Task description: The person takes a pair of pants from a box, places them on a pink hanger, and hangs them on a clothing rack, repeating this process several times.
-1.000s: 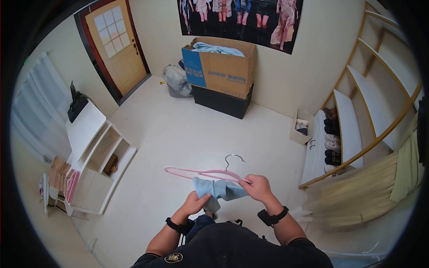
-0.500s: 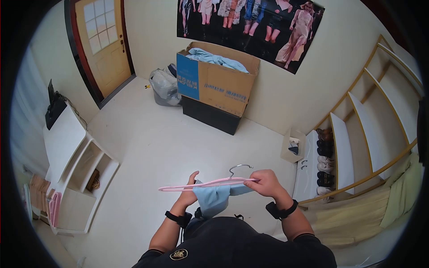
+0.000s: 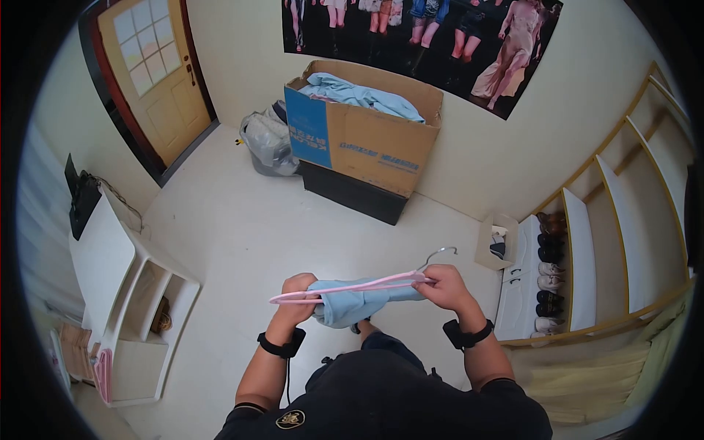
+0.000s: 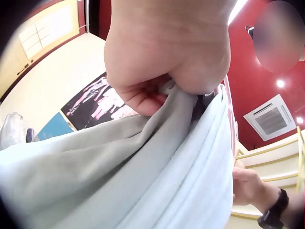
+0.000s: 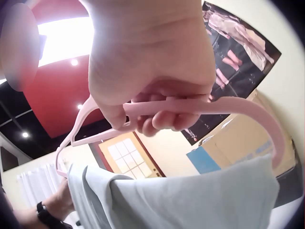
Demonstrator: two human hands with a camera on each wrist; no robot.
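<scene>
Between both hands is a pink clothes hanger [image 3: 365, 284] with a metal hook that points up to the right. My right hand [image 3: 446, 287] grips the hanger near the hook; in the right wrist view the fingers of the right hand [image 5: 157, 90] curl round its pink bar. A light blue garment [image 3: 352, 302] hangs in folds at the hanger, and its edge meets one shoulder of it in the right wrist view. My left hand [image 3: 297, 297] is by the hanger's far left end. Seen from the left wrist, the left hand [image 4: 162, 67] pinches gathered cloth, with its fingertips partly hidden.
Ahead stands a cardboard box [image 3: 367, 143] holding light blue cloth, on a black box [image 3: 352, 194]. A grey plastic bag [image 3: 268, 147] sits beside it. To the left is a white cabinet [image 3: 110, 286] with pink hangers [image 3: 105, 374]; shelves [image 3: 587, 257] and shoes [image 3: 550, 268] line the right.
My left hand had straight fingers under the hanger half a second ago and now pinches the garment. The hanger's hook end has tilted upward to the right. The view has shifted slightly.
</scene>
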